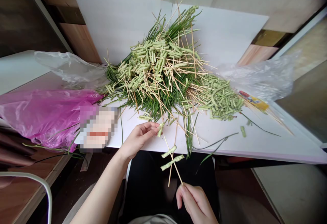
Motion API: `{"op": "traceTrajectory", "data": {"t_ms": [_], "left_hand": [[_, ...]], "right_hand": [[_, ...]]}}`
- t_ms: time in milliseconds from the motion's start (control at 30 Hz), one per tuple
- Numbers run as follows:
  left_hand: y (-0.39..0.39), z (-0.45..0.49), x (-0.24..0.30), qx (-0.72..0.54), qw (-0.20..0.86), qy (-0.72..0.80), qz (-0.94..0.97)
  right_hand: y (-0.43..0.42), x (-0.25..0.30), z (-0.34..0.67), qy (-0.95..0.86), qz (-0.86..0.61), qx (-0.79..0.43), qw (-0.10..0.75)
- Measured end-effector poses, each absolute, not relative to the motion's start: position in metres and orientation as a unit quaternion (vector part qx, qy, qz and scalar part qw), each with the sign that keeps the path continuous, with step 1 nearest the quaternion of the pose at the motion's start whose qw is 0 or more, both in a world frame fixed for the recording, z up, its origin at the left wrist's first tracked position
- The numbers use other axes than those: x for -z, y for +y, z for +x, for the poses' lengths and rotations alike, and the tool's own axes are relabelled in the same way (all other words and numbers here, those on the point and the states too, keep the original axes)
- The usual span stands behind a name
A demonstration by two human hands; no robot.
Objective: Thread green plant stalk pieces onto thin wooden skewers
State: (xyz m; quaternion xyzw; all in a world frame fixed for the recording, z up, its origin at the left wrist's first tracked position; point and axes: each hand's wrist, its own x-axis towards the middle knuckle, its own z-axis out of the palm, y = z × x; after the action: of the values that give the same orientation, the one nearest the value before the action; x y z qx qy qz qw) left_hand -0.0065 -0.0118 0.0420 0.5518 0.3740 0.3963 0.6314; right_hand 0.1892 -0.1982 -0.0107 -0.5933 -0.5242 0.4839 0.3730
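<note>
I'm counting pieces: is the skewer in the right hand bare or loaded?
Loaded: two green pieces sit across the skewer above the right hand. I cannot tell if the piece in the left hand is pierced.

Passage is available low over the right front of the white tabletop [270, 144], past a loose green piece [243, 131]. The central heap [158, 67] obstructs the middle, with thin sticks [193, 47] projecting from its top and sides. A pink bag [51, 115] bounds the left side; a clear bag [268, 77], the far right. Between left hand [143, 136] and right hand [195, 202], a held skewer [178, 173] obstructs the gap.
</note>
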Motion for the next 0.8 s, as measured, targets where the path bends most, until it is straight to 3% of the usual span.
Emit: {"op": "traceTrajectory", "data": {"t_ms": [400,800], "left_hand": [[-0.016,-0.001,-0.036,-0.347,0.706,0.363,0.499],[-0.015,-0.002,-0.039,-0.35,0.653,0.381,0.553]], "right_hand": [[-0.193,-0.004,0.187,-0.523,-0.579,-0.493,0.384],[-0.19,-0.003,0.191,-0.518,-0.559,-0.525,0.378]]}}
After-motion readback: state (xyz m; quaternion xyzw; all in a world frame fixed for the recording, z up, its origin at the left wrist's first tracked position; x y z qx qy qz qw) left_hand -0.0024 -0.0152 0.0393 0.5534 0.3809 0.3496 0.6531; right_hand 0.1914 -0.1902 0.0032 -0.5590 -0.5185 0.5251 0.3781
